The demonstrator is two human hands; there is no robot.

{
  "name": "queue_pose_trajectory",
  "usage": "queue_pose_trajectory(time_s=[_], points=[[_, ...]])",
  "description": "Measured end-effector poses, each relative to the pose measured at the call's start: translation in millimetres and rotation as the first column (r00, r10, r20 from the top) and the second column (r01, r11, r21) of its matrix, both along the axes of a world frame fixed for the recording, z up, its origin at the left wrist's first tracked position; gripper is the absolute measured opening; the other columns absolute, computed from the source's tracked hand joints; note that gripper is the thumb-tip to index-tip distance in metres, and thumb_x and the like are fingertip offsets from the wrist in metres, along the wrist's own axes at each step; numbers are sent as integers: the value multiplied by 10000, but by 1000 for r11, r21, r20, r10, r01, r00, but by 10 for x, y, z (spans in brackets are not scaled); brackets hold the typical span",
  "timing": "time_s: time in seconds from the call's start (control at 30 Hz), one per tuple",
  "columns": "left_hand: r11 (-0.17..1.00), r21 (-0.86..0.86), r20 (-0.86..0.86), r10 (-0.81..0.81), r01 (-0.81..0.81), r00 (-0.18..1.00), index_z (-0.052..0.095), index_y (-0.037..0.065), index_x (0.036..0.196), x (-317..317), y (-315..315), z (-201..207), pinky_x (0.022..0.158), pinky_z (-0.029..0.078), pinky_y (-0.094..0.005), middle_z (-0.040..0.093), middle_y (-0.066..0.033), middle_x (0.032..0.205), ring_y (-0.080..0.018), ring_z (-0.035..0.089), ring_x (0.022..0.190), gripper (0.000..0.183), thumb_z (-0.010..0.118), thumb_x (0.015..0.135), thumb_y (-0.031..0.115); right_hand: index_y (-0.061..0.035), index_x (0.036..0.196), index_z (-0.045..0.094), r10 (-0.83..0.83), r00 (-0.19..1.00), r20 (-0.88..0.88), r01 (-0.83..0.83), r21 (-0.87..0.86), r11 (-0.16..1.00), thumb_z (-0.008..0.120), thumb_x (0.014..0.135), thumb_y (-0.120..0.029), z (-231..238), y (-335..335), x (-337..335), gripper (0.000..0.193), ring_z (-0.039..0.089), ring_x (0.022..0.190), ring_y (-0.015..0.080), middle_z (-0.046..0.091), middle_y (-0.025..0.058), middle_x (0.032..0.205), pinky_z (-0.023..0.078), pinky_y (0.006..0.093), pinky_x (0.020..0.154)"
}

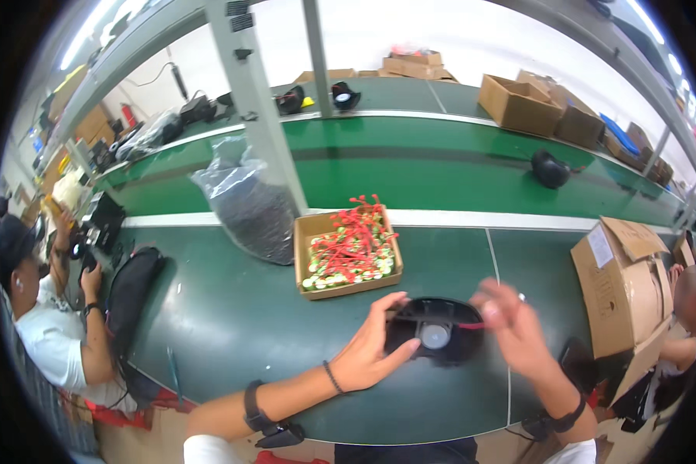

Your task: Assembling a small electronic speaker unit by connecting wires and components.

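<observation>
My left hand [367,348] grips a rounded black plastic housing [417,352] by its left end, thumb across the front. A pale round disc, like a small speaker [435,336], sits in the middle of the housing. Something thin and red, perhaps a wire [472,326], shows at its right end. Close by that end is my right hand [518,329], its fingers bent and smeared by motion; whether they hold anything is unclear. Beyond the housing stands an open cardboard box [349,292] full of small parts with red wires [352,246].
A clear plastic bag of dark parts [247,205] leans by the metal post. A green conveyor belt [425,166] runs behind, carrying a black housing [551,168]. At right stands a large carton [622,286]. Co-workers sit left [50,325] and right [692,309].
</observation>
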State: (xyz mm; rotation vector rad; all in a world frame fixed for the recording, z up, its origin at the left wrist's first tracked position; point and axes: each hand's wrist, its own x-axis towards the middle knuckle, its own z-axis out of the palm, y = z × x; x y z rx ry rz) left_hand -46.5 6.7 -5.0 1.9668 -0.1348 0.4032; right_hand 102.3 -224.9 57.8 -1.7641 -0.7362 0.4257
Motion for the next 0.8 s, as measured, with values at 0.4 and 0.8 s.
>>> queue_pose_trajectory(time_s=[0.4, 0.8], points=[[957, -287, -124, -73, 34, 990, 241, -15, 1493, -114, 24, 55, 1064, 438, -406, 440, -225, 1429, -282, 544, 1241, 613, 577, 1022, 190, 7, 947, 692, 419, 730, 540, -435, -105, 894, 642, 931, -94, 926, 1622, 50, 115, 694, 838, 232, 705, 126, 886, 540, 341, 780], [977, -201, -108, -90, 67, 990, 256, -60, 1476, -117, 50, 76, 1003, 462, -384, 478, -231, 1343, -274, 565, 1155, 611, 561, 1030, 225, 13, 1083, 707, 710, 441, 548, 143, -825, 547, 721, 827, -304, 319, 3224, -197, 408, 619, 1143, 346, 687, 196, 1113, 520, 450, 918]])
